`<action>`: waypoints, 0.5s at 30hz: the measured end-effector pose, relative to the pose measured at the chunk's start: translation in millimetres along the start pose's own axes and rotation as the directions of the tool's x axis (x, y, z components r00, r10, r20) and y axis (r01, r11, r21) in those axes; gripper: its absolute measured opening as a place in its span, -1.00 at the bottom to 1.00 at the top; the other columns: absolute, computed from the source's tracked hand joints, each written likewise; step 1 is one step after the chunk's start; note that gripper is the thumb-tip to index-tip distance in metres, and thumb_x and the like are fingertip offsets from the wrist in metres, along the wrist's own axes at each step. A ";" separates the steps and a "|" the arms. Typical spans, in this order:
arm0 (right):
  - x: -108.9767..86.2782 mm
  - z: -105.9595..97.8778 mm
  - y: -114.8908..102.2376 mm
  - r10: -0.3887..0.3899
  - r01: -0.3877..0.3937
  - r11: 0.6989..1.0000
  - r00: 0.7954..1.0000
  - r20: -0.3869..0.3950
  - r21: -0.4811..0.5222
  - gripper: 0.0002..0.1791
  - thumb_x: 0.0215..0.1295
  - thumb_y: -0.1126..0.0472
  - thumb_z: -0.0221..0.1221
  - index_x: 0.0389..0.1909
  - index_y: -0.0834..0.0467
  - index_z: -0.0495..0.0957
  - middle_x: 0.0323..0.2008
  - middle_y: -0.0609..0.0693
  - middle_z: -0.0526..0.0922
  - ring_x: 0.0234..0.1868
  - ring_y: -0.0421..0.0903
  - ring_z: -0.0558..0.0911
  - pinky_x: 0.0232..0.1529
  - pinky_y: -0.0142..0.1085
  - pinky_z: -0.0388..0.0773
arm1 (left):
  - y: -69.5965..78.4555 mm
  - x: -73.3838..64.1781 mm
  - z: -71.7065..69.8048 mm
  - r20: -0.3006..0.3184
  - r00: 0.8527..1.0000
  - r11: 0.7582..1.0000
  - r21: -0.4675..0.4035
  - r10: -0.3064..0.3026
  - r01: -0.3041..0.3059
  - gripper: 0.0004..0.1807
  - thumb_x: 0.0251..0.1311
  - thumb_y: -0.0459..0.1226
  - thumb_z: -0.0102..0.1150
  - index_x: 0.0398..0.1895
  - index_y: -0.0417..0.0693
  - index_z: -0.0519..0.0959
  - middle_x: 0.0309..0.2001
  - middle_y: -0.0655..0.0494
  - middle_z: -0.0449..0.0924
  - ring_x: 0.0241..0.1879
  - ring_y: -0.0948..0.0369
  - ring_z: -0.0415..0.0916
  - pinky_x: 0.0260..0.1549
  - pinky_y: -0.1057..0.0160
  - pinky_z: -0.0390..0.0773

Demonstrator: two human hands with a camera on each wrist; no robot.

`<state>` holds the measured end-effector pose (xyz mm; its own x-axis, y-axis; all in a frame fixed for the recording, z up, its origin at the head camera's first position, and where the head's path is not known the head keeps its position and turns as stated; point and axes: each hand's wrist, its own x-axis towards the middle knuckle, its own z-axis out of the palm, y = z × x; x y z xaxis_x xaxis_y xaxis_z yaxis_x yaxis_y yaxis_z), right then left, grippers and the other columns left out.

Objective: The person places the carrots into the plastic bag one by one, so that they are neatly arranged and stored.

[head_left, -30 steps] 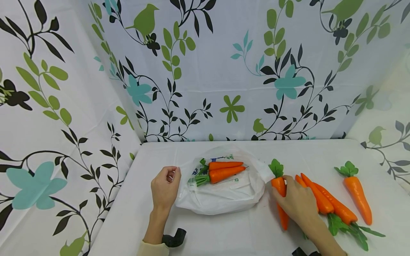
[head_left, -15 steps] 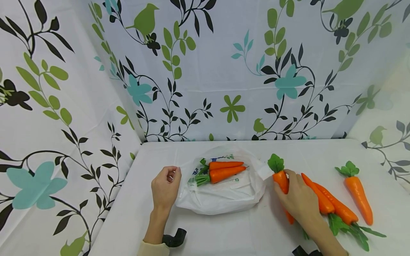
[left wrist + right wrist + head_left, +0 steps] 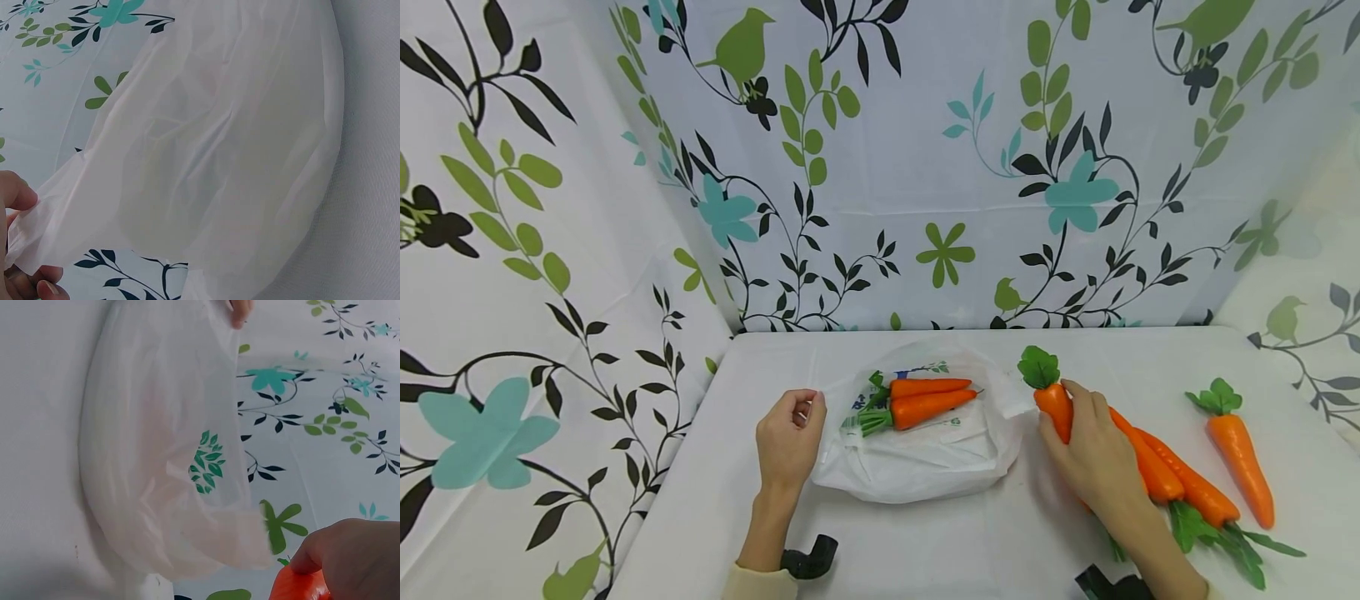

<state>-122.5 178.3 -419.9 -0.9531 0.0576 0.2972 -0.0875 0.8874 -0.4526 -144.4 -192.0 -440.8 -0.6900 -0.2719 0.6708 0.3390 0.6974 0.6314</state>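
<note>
A white plastic bag (image 3: 917, 479) stands at the middle of the table with its mouth spread. Two carrots (image 3: 925, 408) with green tops lie inside it. My left hand (image 3: 790, 437) pinches the bag's left edge, which the left wrist view shows between thumb and fingers (image 3: 19, 190). Right of the bag, my right hand (image 3: 1093, 454) grips a carrot (image 3: 1054, 408) by its thick upper part, leafy top pointing away from me. Its lower part is hidden behind the hand. In the right wrist view the thumb lies on this orange carrot (image 3: 300, 586).
Several more carrots (image 3: 1198, 483) lie in a group right of and partly behind my right hand. One carrot (image 3: 1240, 467) lies apart at the far right. A patterned curtain (image 3: 880, 167) hangs behind the white table (image 3: 925, 550).
The right hand has raised its carrot slightly and shifted it away from me, its leafy top now higher in view. The left hand and the bag stay put.
</note>
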 end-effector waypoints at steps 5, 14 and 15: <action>3.7 -3.5 -9.4 -0.008 0.007 0.999 1.000 0.012 0.034 -0.32 0.40 -0.01 0.10 0.40 0.27 0.23 0.12 0.33 0.44 -0.18 0.18 0.56 -0.09 0.15 0.60 | 0.6 -0.1 0.3 0.004 1.000 1.000 0.004 -0.005 0.005 -0.91 0.21 -0.32 0.31 -0.34 -0.20 0.69 -0.57 0.04 0.61 -0.59 0.30 0.43 -0.55 0.52 0.41; 9.1 -7.0 -30.1 -0.051 0.052 0.995 0.999 -0.014 0.083 -0.32 0.36 0.05 0.16 0.38 0.30 0.26 0.11 0.33 0.48 -0.21 0.13 0.57 -0.14 0.08 0.67 | 1.2 -0.2 0.2 0.009 1.000 1.000 0.007 -0.013 0.013 -0.91 0.21 -0.32 0.30 -0.34 -0.19 0.69 -0.58 0.05 0.60 -0.59 0.30 0.44 -0.54 0.51 0.41; 9.8 -7.0 -32.5 -0.055 0.056 0.994 0.998 -0.012 0.091 -0.32 0.35 0.06 0.17 0.38 0.30 0.26 0.11 0.32 0.47 -0.21 0.12 0.57 -0.15 0.07 0.68 | 1.1 -0.3 0.3 0.010 1.000 1.000 0.008 -0.014 0.014 -0.91 0.21 -0.32 0.30 -0.34 -0.19 0.69 -0.58 0.05 0.60 -0.59 0.30 0.44 -0.54 0.51 0.41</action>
<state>-127.0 153.3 -396.4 -0.9432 0.0147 0.3319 -0.1664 0.8439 -0.5101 -144.0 -190.9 -440.4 -0.7009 -0.2748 0.6581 0.3244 0.6990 0.6374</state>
